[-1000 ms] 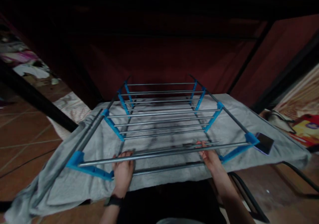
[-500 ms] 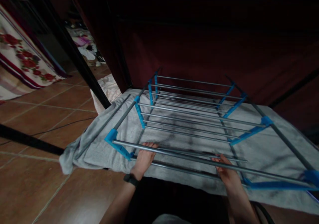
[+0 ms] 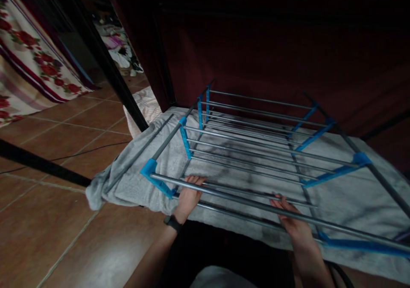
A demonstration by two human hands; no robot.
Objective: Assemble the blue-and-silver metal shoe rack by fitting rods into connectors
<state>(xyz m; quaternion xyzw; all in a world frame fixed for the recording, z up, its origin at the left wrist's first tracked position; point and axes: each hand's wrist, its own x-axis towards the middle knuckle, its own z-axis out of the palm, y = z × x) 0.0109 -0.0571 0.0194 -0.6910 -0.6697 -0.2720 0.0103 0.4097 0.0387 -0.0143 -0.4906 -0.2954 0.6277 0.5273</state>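
A rack of grey metal tubes with blue plastic brackets (image 3: 333, 175) lies on a grey blanket (image 3: 128, 190). Reaching in between its upper front tube (image 3: 243, 199) and lower front tube (image 3: 230, 213), both my hands are at a thin metal tube (image 3: 303, 203) inside the frame. My left hand (image 3: 188, 198), with a dark band on the wrist, has its fingers curled over the tube's left part. Toward the other end, my right hand (image 3: 293, 219) pinches the tube between thumb and fingers. Part of the upper front tube crosses in front of the right hand.
A loose grey tube (image 3: 137, 155) lies on the blanket left of the rack. Dark posts (image 3: 105, 62) stand at the left, and a dark red panel (image 3: 256, 57) rises behind. A cable (image 3: 80, 153) runs over the tiled floor (image 3: 80, 237). Floral fabric (image 3: 48, 66) hangs far left.
The view has shifted slightly, so the rack and blanket appear a little further right. Both hands stay at the thin tube, with little movement relative to the rack.
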